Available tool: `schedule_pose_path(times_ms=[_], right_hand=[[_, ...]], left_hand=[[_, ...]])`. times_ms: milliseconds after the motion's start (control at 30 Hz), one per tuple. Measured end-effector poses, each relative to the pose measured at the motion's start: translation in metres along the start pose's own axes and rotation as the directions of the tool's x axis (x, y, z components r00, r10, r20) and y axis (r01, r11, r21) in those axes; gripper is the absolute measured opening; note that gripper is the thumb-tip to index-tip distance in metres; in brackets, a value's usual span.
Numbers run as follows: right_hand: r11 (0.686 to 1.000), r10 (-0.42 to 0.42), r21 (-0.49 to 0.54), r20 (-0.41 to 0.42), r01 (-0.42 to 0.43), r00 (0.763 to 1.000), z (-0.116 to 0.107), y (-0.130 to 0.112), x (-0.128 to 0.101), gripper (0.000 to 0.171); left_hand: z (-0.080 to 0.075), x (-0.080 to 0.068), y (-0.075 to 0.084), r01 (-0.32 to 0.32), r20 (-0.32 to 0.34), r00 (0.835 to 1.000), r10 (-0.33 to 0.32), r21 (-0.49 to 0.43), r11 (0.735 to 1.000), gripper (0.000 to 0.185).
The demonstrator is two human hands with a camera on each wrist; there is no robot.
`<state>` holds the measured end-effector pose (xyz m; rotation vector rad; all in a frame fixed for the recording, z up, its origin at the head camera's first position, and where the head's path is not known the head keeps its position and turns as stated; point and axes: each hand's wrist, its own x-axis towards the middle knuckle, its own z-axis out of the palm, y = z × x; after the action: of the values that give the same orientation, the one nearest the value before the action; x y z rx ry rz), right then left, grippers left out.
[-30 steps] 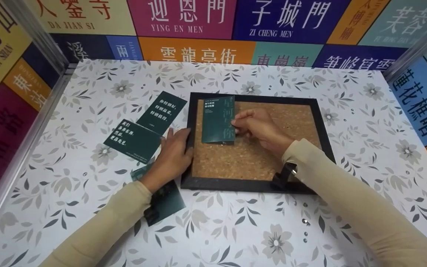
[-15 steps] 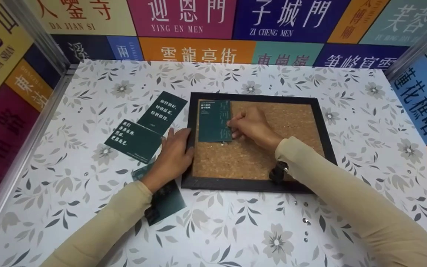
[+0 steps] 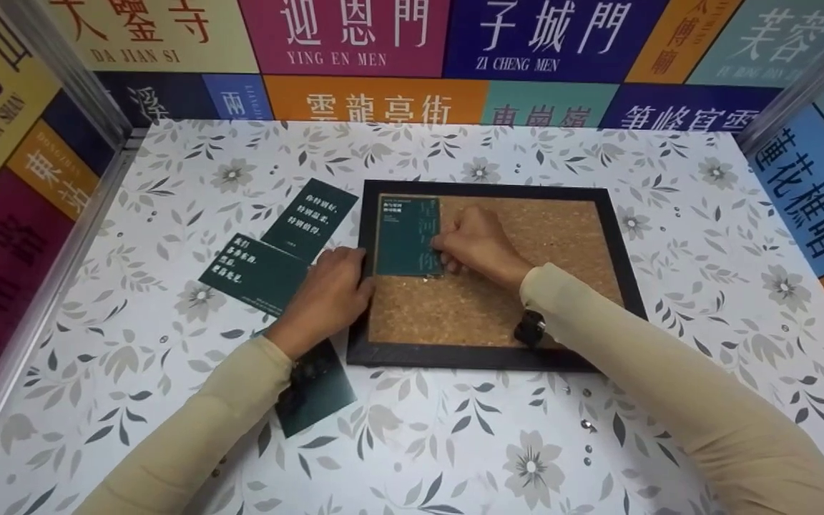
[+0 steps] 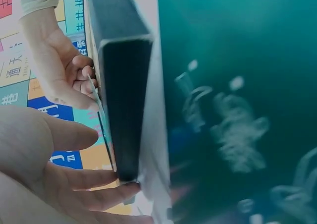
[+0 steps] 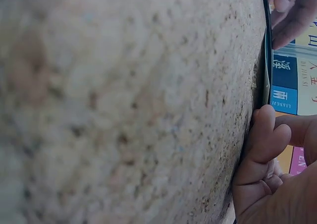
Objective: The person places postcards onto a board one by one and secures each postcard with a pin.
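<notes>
A dark green printed card (image 3: 405, 239) lies over the upper left of a black-framed corkboard (image 3: 512, 307). My right hand (image 3: 482, 243) pinches its right edge between thumb and fingers. In the right wrist view, the fingertips (image 5: 267, 116) meet the card's edge low against the cork. My left hand (image 3: 330, 295) rests at the board's left frame bar. Its fingers (image 4: 94, 179) reach along the frame's edge in the left wrist view, where the card shows tilted slightly up from the board. A small shiny bit (image 3: 426, 280) shows on the cork just under the card.
Two more green cards, one upright (image 3: 312, 214) and one sideways (image 3: 254, 272), overlap left of the board. Another green card (image 3: 319, 393) lies partly under my left wrist. Several small shiny pins (image 3: 587, 425) sit in front of the board. Lettered colour panels (image 3: 376, 100) border the flowered table.
My right hand has slid the card left and slightly toward me, close along the frame's inner left corner. The card lies flatter. My left hand has stayed at the frame.
</notes>
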<state>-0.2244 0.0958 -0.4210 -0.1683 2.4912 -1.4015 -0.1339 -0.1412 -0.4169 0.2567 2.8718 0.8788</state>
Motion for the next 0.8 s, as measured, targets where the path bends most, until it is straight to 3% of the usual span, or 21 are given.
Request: schedule_pose_path(times_ms=[133, 333, 567, 800], right_hand=[[1.000, -0.003, -0.013, 0.004, 0.003, 1.000, 0.0016, -0.0002, -0.0001, 0.024], [0.999, 0.016, -0.043, -0.006, -0.016, 1.000, 0.0011, -0.0006, -0.0006, 0.024], [0.995, -0.059, -0.081, 0.016, 0.060, 0.998, -0.0005, 0.0018, -0.0019, 0.029], [0.987, -0.113, -0.110, 0.023, 0.115, 0.993, 0.0013, 0.0046, -0.0009, 0.032]], left_hand=[[-0.0010, 0.0018, 0.0042, 0.009, -0.007, 1.000, -0.008, 0.065, 0.998, 0.048], [0.0016, 0.0025, 0.0039, -0.004, -0.048, 0.999, 0.007, 0.057, 0.998, 0.050], [0.0059, 0.0022, 0.0003, -0.051, -0.116, 0.992, 0.056, 0.046, 0.998, 0.046], [0.0085, 0.0037, 0.0018, -0.025, -0.138, 0.990, 0.031, 0.044, 0.999, 0.046]])
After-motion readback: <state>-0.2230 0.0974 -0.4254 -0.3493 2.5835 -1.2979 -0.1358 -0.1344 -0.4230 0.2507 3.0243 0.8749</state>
